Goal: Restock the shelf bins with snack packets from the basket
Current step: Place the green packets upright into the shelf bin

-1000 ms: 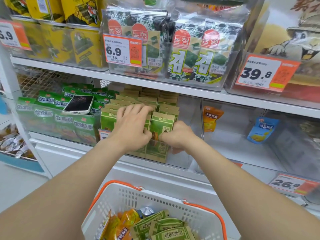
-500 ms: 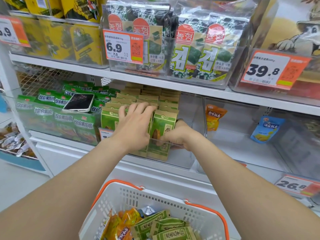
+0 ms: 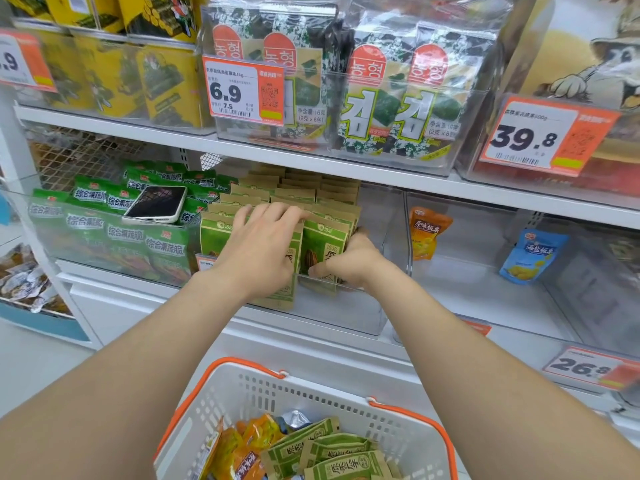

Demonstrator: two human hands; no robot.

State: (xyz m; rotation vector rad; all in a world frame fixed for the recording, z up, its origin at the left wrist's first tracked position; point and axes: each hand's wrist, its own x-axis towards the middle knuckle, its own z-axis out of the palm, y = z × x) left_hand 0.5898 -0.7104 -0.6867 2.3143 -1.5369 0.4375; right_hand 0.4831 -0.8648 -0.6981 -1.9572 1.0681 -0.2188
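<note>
A clear shelf bin [image 3: 341,308] on the middle shelf holds rows of upright green-and-kraft snack packets [image 3: 323,249]. My left hand [image 3: 259,249] lies over the tops of the front packets with its fingers spread forward, pressing them. My right hand [image 3: 351,265] pinches the front right packet, thumb on its face and fingers tucked behind its right edge. Below my arms is a white basket with an orange rim [image 3: 313,384]. It holds more green-and-kraft packets [image 3: 346,457] and orange packets [image 3: 249,445].
A phone [image 3: 157,204] lies on green packets [image 3: 104,232] in the bin to the left. To the right, one bin holds an orange packet [image 3: 427,233] and the following one a blue packet [image 3: 531,256]. Seaweed packs [image 3: 401,98] and price tags [image 3: 242,88] fill the upper shelf.
My right hand has slid round the right edge of the front packet and now pinches it. My left hand stays on the packet tops.
</note>
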